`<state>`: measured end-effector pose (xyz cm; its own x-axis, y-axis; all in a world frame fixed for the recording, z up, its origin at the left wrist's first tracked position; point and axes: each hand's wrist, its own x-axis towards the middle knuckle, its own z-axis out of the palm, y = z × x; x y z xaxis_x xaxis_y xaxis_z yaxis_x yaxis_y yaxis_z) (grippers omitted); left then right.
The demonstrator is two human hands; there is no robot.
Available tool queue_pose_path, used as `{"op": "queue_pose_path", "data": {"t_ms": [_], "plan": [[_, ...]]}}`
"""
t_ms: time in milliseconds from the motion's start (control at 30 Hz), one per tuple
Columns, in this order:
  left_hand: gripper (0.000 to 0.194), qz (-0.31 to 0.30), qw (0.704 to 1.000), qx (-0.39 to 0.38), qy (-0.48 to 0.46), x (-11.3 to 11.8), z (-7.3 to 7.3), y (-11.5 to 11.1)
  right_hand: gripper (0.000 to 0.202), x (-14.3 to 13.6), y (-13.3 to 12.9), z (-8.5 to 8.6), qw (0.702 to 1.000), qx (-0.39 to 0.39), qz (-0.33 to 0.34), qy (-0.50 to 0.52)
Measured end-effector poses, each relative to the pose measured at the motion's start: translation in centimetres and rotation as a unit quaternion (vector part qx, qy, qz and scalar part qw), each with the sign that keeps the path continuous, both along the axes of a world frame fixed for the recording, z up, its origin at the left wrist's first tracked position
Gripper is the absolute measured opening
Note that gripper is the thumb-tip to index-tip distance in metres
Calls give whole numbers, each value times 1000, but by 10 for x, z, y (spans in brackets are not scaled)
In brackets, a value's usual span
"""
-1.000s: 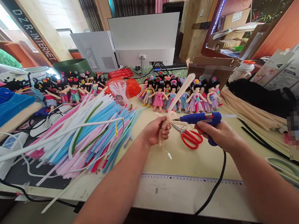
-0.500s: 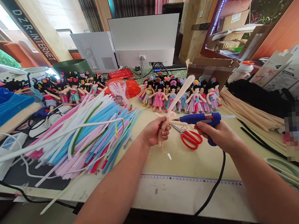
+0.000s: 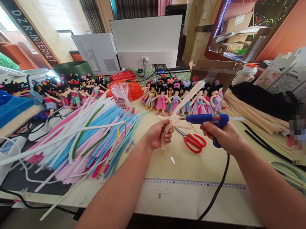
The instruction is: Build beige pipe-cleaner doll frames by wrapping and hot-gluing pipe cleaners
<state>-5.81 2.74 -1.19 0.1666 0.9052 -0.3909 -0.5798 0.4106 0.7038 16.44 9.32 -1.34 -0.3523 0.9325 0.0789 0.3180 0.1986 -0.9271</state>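
My left hand (image 3: 159, 134) is closed around a beige pipe-cleaner doll body (image 3: 167, 131) with coiled limbs; a long pale strip rises from it toward the upper right. In my right hand (image 3: 220, 134) is a blue hot glue gun (image 3: 209, 120), its nozzle pointing left at the upper part of the body. A clear glue stick pokes out of the gun's back end, and a black cord hangs below its handle. Red-handled scissors (image 3: 194, 143) lie on the table under the gun, their blades partly behind the doll body.
Pipe cleaners (image 3: 91, 137) in many colours are heaped at left. Several finished dolls (image 3: 186, 97) stand behind my hands, beside a cardboard box (image 3: 213, 72). Beige stems (image 3: 256, 111) and pale green scissors (image 3: 290, 176) lie at right. A ruler strip (image 3: 195, 184) runs along the front edge.
The glue gun has drawn back slightly to the right from the doll body. The pale strip has tilted further right. My left hand keeps its hold.
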Motion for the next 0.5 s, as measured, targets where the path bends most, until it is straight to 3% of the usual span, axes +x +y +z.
{"op": "queue_pose_path", "data": {"t_ms": [233, 400, 500], "plan": [[33, 12, 999, 23, 44, -1, 0, 0, 33, 23, 27, -7, 986, 37, -119, -113], [24, 26, 994, 49, 90, -1, -1, 0, 26, 50, 36, -21, 973, 32, -108, -200], [21, 39, 990, 63, 118, 0, -1, -1, 19, 75, 30, -4, 971, 54, -93, -215]]}}
